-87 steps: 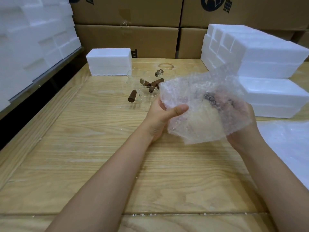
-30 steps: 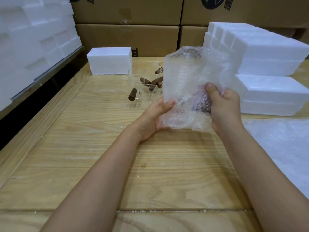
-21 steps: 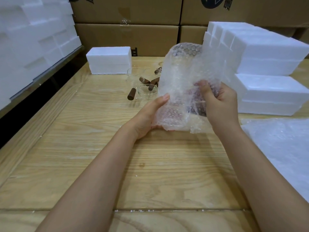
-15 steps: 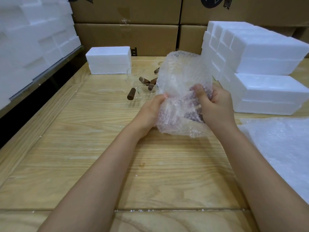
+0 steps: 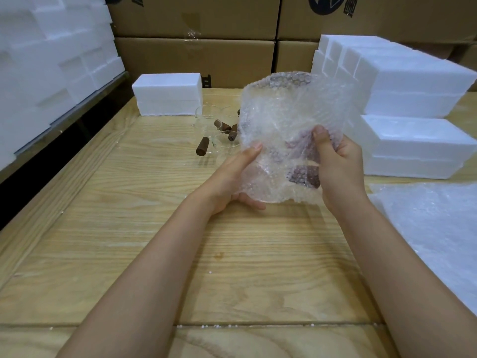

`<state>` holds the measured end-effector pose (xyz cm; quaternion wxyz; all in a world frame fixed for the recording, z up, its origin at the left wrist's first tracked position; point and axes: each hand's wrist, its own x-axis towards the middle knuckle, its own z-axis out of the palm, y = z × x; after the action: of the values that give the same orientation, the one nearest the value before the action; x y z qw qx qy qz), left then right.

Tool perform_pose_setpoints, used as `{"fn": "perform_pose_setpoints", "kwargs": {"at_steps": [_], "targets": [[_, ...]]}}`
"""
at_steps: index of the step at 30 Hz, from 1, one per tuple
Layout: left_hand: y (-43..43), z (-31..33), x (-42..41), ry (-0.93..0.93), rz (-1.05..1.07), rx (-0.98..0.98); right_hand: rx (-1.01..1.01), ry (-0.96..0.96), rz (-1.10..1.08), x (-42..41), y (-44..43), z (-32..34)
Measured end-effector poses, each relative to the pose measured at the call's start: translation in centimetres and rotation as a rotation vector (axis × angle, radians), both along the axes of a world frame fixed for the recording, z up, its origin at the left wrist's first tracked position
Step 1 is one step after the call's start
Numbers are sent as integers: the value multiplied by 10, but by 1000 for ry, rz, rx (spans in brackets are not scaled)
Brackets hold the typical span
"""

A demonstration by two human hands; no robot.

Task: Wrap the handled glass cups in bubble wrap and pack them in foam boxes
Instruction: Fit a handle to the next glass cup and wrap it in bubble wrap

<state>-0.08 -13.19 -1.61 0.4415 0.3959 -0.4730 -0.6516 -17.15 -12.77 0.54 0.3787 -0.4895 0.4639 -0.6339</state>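
We hold the part-wrapped glass cup [image 5: 285,161] above the tabletop [image 5: 154,228], left hand [image 5: 232,177] cupping the left edge and underside of the bubble wrap [image 5: 273,140], right hand [image 5: 338,166] pinching it by the brown handle [image 5: 305,177], while the loose flap [image 5: 284,99] stands upright beyond both hands, likely to fold down next.

Cups [image 5: 219,135] behind wrapped bundle [image 5: 281,140]; foam boxes [image 5: 413,99] right.
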Motion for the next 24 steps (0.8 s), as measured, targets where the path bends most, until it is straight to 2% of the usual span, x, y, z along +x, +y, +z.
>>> {"fn": "perform_pose_setpoints", "kwargs": {"at_steps": [6, 8, 11, 15, 19, 24], "targets": [[-2, -2, -1, 28, -67, 67, -10, -12, 6, 0, 2, 1], [-3, -2, -3, 48, -83, 46, -30, -38, 56, 1, 5, 3], [-4, -3, -8, 15, 2, -25, -33, -12, 186, 1, 9, 6], [-3, -7, -14, -54, 84, -168, 40, 189, 283, 4, 11, 5], [1, -7, -15, -95, 79, -347, 39, 443, 231, 7, 10, 2], [5, -7, -16, -59, 56, -390, 105, 551, 256, 5, 8, -2]]}}
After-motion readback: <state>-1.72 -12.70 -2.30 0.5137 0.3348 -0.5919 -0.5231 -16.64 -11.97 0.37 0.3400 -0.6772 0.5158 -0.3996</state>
